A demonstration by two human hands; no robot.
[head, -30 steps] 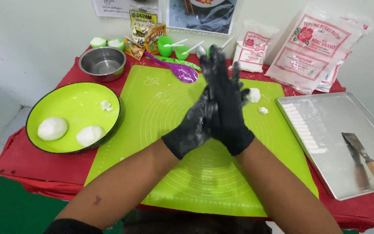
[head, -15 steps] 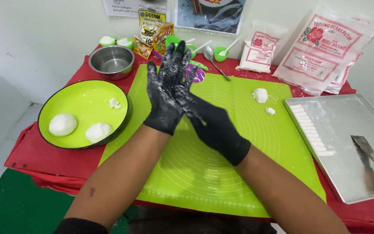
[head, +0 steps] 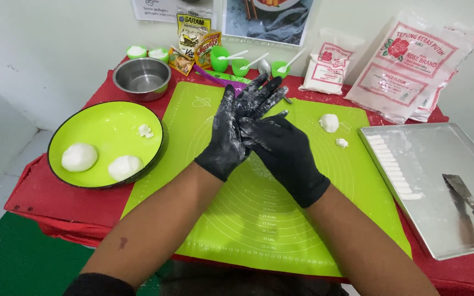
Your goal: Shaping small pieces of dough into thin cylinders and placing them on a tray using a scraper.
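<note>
Green plate (head: pixel 105 118) with two dough balls (head: pixel 79 157) sits well left of the grip. Left hand (head: pixel 227 137) and right hand (head: pixel 281 151), black gloves dusted with flour, are pressed palm to palm above the green mat (head: pixel 281 230); whether anything sits between them cannot be told. Small dough lump (head: pixel 329 122) just right of the grip; steel tray (head: pixel 440 181) with scraper (head: pixel 470 205) far right.

Your hands (head: pixel 259 137) wear matt black rubbery gloves, flour-dusted; smooth silicone mat (head: pixel 204 219); shiny steel bowl (head: pixel 141 78); brushed metal tray (head: pixel 445 164).

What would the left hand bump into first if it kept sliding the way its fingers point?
Probably the green cups at the back of the table, past the purple spoon; the left hand seems raised above the mat, so depth is unsure.
</note>
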